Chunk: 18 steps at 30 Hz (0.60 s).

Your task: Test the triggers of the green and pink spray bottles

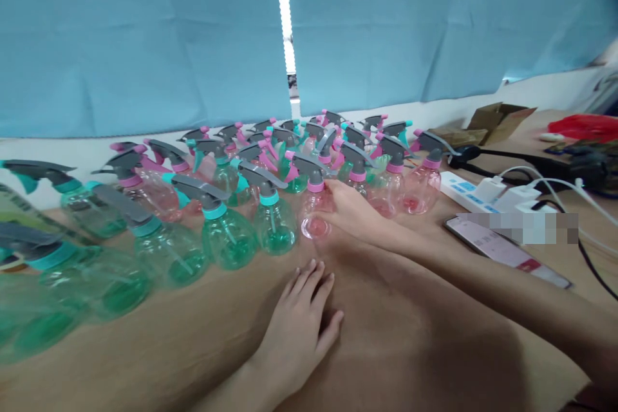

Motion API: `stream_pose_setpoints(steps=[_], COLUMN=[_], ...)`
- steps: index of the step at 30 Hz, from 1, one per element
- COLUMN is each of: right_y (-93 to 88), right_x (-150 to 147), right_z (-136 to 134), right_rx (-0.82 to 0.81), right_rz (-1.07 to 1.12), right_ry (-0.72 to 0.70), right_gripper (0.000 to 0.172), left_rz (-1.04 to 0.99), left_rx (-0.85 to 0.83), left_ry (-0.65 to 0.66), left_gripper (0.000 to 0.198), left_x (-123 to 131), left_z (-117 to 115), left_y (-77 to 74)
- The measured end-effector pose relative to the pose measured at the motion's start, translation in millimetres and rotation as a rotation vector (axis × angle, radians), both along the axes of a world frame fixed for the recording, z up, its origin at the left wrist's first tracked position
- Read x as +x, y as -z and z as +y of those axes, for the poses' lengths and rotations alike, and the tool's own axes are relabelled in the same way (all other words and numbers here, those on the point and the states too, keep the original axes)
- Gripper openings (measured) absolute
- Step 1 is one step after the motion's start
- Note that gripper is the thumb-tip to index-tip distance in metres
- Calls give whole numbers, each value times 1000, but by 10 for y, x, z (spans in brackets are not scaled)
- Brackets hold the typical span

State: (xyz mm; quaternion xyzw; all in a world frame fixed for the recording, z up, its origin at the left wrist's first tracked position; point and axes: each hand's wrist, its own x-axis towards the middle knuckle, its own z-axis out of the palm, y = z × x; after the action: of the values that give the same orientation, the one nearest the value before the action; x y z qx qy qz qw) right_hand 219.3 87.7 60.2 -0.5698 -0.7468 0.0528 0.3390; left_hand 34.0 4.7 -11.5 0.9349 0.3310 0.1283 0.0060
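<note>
Our right hand (355, 209) grasps a pink spray bottle (309, 205), frame centre. Our left hand (297, 328) lies slack, fingers parted, on the table (400, 328), lower centre. Green bottles (229, 241) fill the left. Phone (499, 254) at right: we find its writing too blurred.

The grey-topped, see-through pink spray bottle (312, 203) stands upright in front.

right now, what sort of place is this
Probably a workroom, perhaps a makeshift one: many similar spray bottles stand on a table, near a cardboard box and a power strip.
</note>
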Motion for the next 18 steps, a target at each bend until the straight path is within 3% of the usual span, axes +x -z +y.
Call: stream_pose_setpoints(steps=[6, 12, 18], right_y=[-5, -78, -97], right_x=[150, 647, 897], right_z=[-240, -561, -391], right_rx=[37, -82, -52], right_rz=[43, 92, 40], right_ry=[-11, 31, 194], right_gripper=[60, 27, 51], left_rz=[23, 27, -47], left_rx=[33, 72, 78], left_ry=[3, 14, -16], left_gripper=[44, 42, 38], left_x=[-18, -33, -46], left_z=[19, 46, 82], left_y=[2, -14, 4])
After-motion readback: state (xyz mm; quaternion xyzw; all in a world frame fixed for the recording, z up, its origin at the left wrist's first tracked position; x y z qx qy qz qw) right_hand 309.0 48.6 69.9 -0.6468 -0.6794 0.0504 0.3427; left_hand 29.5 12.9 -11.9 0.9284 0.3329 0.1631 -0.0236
